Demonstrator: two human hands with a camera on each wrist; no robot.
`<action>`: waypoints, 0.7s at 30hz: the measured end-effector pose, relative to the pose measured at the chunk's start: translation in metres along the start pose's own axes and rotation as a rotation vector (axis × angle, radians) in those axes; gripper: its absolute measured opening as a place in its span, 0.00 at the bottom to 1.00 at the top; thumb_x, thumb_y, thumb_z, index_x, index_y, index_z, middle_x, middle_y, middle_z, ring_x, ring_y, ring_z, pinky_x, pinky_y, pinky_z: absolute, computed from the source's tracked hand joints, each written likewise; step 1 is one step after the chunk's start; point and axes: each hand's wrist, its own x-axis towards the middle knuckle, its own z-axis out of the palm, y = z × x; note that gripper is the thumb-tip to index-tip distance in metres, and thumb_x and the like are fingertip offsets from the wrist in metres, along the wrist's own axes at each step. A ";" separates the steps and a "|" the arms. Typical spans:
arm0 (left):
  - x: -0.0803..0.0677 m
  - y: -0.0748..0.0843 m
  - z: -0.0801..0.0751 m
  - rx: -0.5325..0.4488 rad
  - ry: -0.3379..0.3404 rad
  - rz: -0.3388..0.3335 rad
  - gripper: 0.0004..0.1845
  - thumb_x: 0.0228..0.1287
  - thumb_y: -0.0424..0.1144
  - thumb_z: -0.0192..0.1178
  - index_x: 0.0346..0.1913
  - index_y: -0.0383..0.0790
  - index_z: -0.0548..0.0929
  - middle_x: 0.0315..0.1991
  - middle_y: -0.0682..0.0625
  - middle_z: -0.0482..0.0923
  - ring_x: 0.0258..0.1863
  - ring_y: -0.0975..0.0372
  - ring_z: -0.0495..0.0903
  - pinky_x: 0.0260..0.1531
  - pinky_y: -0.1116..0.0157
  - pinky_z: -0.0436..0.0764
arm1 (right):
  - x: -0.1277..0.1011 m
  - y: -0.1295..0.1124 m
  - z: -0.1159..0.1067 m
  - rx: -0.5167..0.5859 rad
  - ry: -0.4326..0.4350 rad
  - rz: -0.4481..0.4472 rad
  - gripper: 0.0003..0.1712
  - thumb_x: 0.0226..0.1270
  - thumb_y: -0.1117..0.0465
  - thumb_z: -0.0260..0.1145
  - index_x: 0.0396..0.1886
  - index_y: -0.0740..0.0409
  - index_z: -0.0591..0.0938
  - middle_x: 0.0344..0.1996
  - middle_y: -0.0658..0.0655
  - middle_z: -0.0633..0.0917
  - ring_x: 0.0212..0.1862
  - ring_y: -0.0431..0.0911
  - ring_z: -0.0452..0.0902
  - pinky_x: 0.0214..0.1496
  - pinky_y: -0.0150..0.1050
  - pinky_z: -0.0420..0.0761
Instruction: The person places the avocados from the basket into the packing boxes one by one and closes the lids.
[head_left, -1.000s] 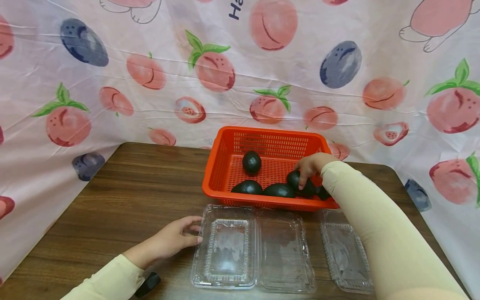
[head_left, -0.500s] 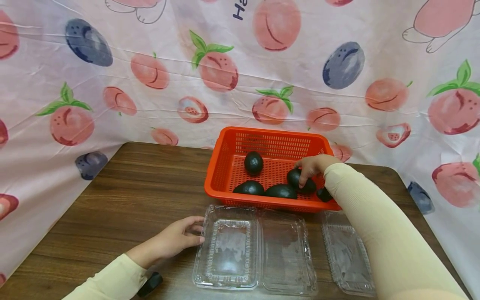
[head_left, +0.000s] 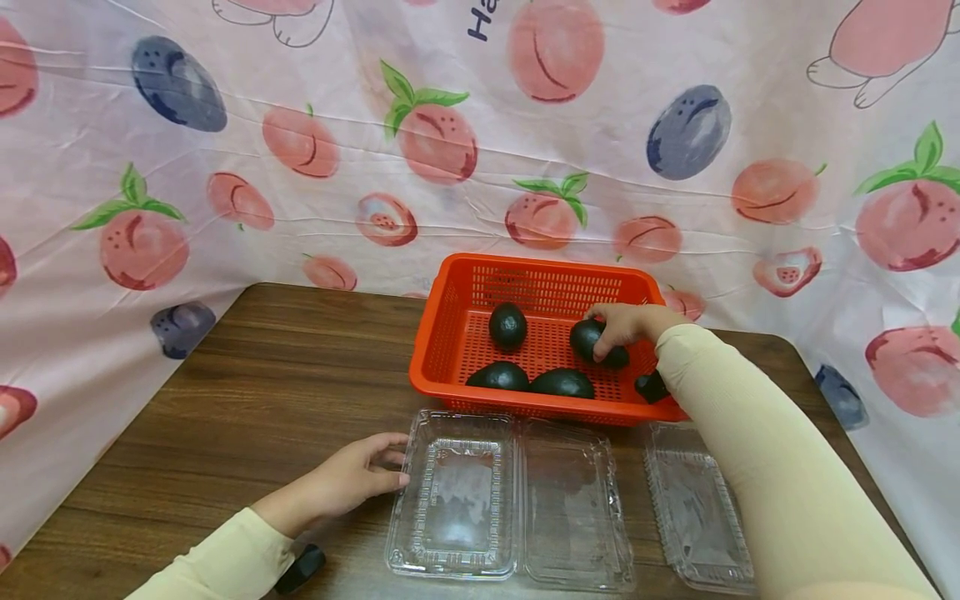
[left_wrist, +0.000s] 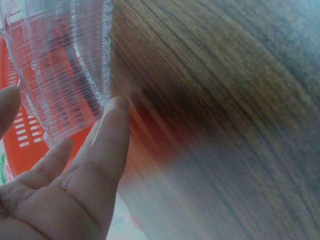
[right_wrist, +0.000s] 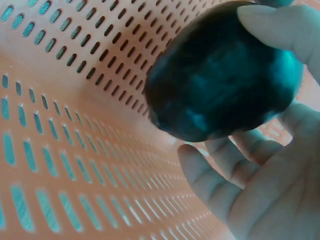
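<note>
In the head view, my right hand (head_left: 626,329) reaches into the orange basket (head_left: 431,333) and grips a dark green avocado (head_left: 585,340). The right wrist view shows the thumb over this avocado (right_wrist: 220,80) and the fingers beneath it. Three more avocados lie in the basket: one towards the back left (head_left: 507,326), a second at the front wall (head_left: 498,376), and a third beside it (head_left: 562,383). My left hand (head_left: 348,475) has its fingertips at the left rim of an opened clear plastic clamshell box (head_left: 457,500), its fingers loosely extended.
The clamshell's lid half (head_left: 573,508) lies flat to the right of its base, before the basket. Another clear plastic container (head_left: 697,517) sits further right, partly behind the right sleeve. The wooden table (head_left: 300,358) ends at a fruit-print cloth (head_left: 337,100).
My right hand has moved slightly back, drawing the gripped avocado away from the basket's front wall. My left hand stays at the clamshell box. The head view has shifted slightly.
</note>
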 end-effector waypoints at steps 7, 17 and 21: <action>-0.001 0.003 0.000 -0.026 0.001 -0.017 0.30 0.62 0.33 0.63 0.64 0.23 0.66 0.50 0.32 0.78 0.44 0.53 0.80 0.39 0.59 0.79 | -0.007 -0.001 -0.006 0.086 0.089 -0.077 0.41 0.50 0.65 0.70 0.63 0.65 0.62 0.55 0.71 0.69 0.53 0.60 0.70 0.55 0.49 0.75; 0.001 0.001 0.001 0.000 -0.001 -0.005 0.30 0.62 0.34 0.63 0.63 0.23 0.67 0.50 0.32 0.78 0.44 0.53 0.80 0.38 0.60 0.79 | -0.023 -0.004 -0.011 0.131 0.133 -0.122 0.40 0.52 0.65 0.70 0.64 0.65 0.62 0.56 0.71 0.67 0.53 0.61 0.69 0.53 0.48 0.76; 0.001 0.001 0.003 -0.006 -0.001 -0.016 0.30 0.63 0.35 0.63 0.64 0.24 0.67 0.50 0.33 0.78 0.43 0.54 0.80 0.37 0.60 0.79 | -0.031 -0.007 -0.011 0.137 0.153 -0.133 0.39 0.53 0.64 0.70 0.64 0.63 0.62 0.56 0.71 0.67 0.53 0.60 0.69 0.53 0.48 0.76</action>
